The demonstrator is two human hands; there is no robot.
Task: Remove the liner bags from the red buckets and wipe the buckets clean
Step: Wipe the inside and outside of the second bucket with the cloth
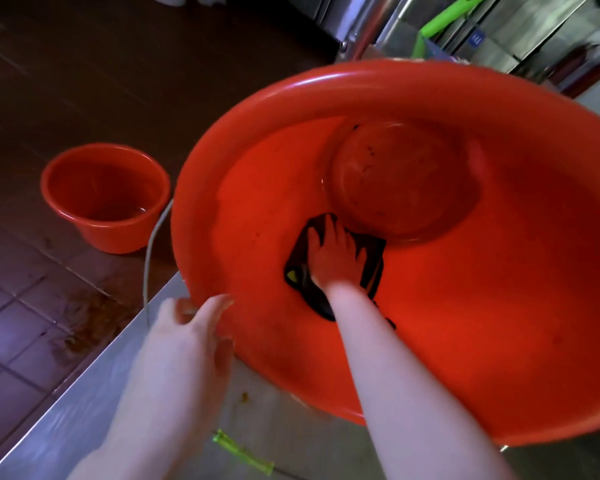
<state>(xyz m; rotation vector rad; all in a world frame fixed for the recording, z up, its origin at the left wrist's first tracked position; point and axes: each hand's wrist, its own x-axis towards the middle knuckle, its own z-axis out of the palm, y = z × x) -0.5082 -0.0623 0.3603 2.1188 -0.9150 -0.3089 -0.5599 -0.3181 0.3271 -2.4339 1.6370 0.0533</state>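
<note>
Wiping step: the big red bucket (499,306) lies tipped on the steel counter (84,410) with no liner in sight, and my right hand (329,254) is inside it, fingers spread flat, pressing a dark cloth (300,261) on the inner wall just short of the base. My left hand (187,334) is open, fingers braced on the near rim. I'd guess the next move is sweeping the cloth round the wall and base with the rim steadied; the smaller red bucket (118,237) on the floor beyond my left hand waits.
</note>
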